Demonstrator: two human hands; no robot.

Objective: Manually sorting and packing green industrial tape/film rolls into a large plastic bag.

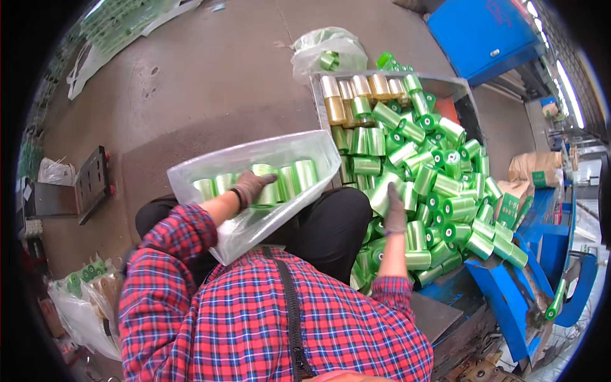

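Both gloved hands work apart: left hand (251, 186) pressing bagged rolls (267, 181), right hand (395, 213) gripping a green roll (384, 193).

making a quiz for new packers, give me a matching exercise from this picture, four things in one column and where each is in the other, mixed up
Things
1. left hand
2. right hand
3. gold rolls
4. blue box

Places
A. on the heap of green rolls
B. at the far end of the tray
C. inside the clear plastic bag, on the rolls there
D. on the floor, upper right

Pairs: 1-C, 2-A, 3-B, 4-D
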